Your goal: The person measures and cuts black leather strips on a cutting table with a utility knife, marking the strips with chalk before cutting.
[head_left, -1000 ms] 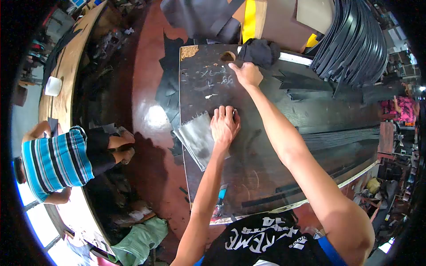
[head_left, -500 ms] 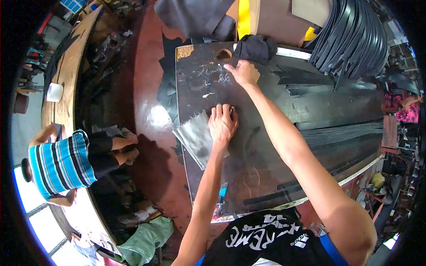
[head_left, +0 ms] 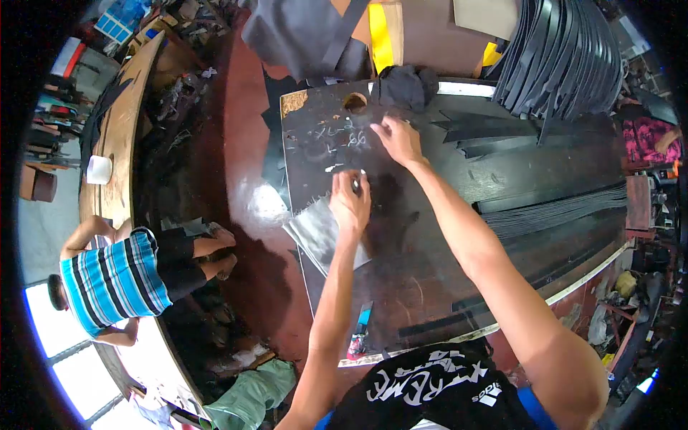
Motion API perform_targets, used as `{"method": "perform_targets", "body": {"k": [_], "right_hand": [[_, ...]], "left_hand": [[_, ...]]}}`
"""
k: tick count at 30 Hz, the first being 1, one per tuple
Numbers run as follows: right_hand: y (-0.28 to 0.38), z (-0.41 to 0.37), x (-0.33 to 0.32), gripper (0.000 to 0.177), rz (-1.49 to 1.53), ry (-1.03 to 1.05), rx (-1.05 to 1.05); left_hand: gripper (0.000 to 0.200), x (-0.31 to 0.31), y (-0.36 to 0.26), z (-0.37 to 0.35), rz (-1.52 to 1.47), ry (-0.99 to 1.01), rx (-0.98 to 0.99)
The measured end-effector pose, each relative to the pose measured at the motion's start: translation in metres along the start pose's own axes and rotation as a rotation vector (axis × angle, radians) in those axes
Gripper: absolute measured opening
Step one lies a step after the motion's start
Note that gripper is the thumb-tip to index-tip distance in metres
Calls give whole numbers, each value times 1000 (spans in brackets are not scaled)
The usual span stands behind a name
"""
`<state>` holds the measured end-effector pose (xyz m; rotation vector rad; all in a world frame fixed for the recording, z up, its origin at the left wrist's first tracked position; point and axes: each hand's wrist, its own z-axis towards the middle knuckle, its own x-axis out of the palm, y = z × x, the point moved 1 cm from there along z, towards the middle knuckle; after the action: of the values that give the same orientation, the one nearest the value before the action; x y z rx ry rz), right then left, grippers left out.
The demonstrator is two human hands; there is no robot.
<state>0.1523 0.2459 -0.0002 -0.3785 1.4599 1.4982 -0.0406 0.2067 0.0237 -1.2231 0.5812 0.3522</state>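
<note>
My left hand is closed at the upper right edge of a grey frayed cloth, with a small dark item with a pale tip between its fingers. Farther up the dark tabletop, my right hand is curled, its fingertips beside white handwritten marks; what it holds, if anything, is too small to make out. A round hole and a crumpled black cloth are just beyond. A cutter with a blue part and a red end lies near the front edge.
Black strips lie on the table's right side, and a large bundle of strips hangs over the far right corner. A person in a striped shirt is at a wooden bench on the left. Dark sheets rest beyond the table.
My left hand has drawn its fingers together and turned, showing the small item. My right hand has moved from the upper marks to beside the lower ones. The whole view has shifted slightly.
</note>
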Motion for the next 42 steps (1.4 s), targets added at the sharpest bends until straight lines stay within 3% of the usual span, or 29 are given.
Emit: {"method": "perform_targets", "body": {"k": [3,4,7,14,24,42], "right_hand": [[-20,-19,-9,31,-9,-55,-119],[-26,-22,-9,27,-35,-188,-241],[-21,-19,-8,26,-101,-196,-192],[-22,-17,-10,23,-35,-190,-153],[-25,-19,-8,21,-11,-196,-152],[-27,-17,-5,20,-20,-193,-153]], "left_hand": [[10,-5,-4,43,85,-70,132],[12,-4,-3,59,151,-76,179],[12,10,4,100,253,-57,333],[13,41,24,136,408,19,468],[15,55,30,137,502,38,495],[12,58,23,148,409,61,500]]}}
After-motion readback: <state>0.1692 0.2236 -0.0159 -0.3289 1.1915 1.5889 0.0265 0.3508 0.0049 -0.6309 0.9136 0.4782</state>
